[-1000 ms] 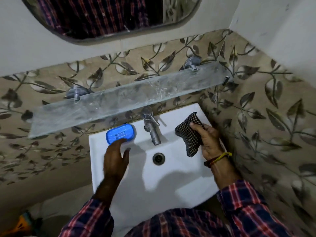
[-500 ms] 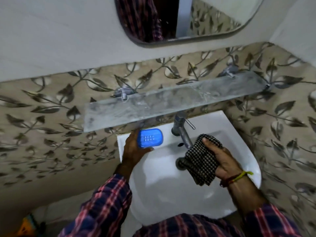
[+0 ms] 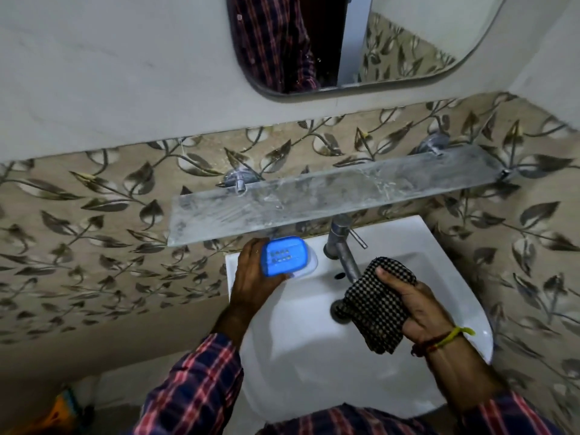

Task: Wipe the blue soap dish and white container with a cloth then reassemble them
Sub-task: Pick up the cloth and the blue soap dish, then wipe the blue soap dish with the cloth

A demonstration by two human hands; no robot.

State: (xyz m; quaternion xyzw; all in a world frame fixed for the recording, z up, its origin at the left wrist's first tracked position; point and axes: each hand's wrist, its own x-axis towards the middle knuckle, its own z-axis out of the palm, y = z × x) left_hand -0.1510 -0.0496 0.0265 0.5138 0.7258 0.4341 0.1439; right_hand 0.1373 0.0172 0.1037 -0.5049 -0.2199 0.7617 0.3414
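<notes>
My left hand [image 3: 251, 277] curls around the blue soap dish [image 3: 285, 255] and white container [image 3: 309, 267], at ten o'clock over the sink [image 3: 439, 246]. My right hand [image 3: 417, 306], at three o'clock, grips the checked cloth [image 3: 373, 312], thumb on top.

One dish [image 3: 285, 255], one cloth [image 3: 373, 309] (perhaps folded)

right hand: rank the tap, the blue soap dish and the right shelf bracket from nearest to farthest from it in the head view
From the right hand, which grips the checked cloth:
1. Tap: just up and left, its spout beside the cloth.
2. Blue soap dish: across the basin, held in the left hand.
3. Right shelf bracket: on the wall above the glass shelf.
</notes>
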